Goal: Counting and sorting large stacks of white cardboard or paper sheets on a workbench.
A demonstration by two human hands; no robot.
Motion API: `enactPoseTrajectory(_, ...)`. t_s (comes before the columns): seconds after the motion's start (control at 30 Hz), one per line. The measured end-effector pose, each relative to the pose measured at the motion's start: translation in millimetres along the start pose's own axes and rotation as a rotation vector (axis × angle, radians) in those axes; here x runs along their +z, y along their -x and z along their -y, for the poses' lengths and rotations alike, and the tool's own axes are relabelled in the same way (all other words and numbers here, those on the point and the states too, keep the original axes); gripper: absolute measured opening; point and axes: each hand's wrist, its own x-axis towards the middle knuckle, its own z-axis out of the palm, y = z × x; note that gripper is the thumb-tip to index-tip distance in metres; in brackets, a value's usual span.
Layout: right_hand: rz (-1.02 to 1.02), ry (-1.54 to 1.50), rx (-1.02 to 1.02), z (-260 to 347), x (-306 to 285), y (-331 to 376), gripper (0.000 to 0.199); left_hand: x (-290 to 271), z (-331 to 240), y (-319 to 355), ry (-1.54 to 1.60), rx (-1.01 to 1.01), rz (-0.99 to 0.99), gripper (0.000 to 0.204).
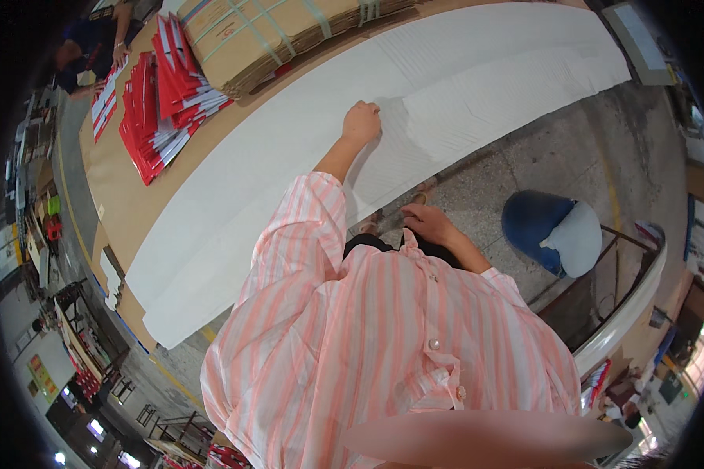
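Note:
A long white sheet (278, 148) stretches across the work table, with fine ridged lines and a second white layer along its right part. My left hand (362, 123) is closed in a fist and rests on this sheet near its middle; whatever its fingers may hold is hidden. In front of my waist, off the table's near edge, hangs my right hand (432, 224), fingers loosely bent and a little apart, with nothing visible in it. The tied end of my striped shirt (409, 244) is just beside it.
Beyond the sheet lie a strapped stack of flat cardboard (262, 39) and fanned piles of red-and-white folded packaging (160, 109). A person (94, 51) stands at the far left corner. A blue stool (536, 227) with a pale cover is at my right, near a metal-framed table.

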Motion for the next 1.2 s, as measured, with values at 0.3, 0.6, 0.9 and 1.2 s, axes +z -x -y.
enactPoseTrajectory(0.3,-0.331,-0.235,0.063,-20,-69,-21,0.033,-18,-14,-10,0.491,-0.26,0.104,0.014)
enactPoseTrajectory(0.6,-0.65,0.681,0.211,-69,-121,-68,0.056,-8,-1,-18,0.725,-0.358,0.315,0.01)
enactPoseTrajectory(0.9,-0.66,0.668,0.225,-75,-114,-70,0.057,8,4,-17,0.502,-0.25,0.218,0.01)
enactPoseTrajectory(1.2,-0.69,0.703,0.22,-79,-110,-72,0.057,5,-2,-15,0.381,-0.179,0.173,0.011)
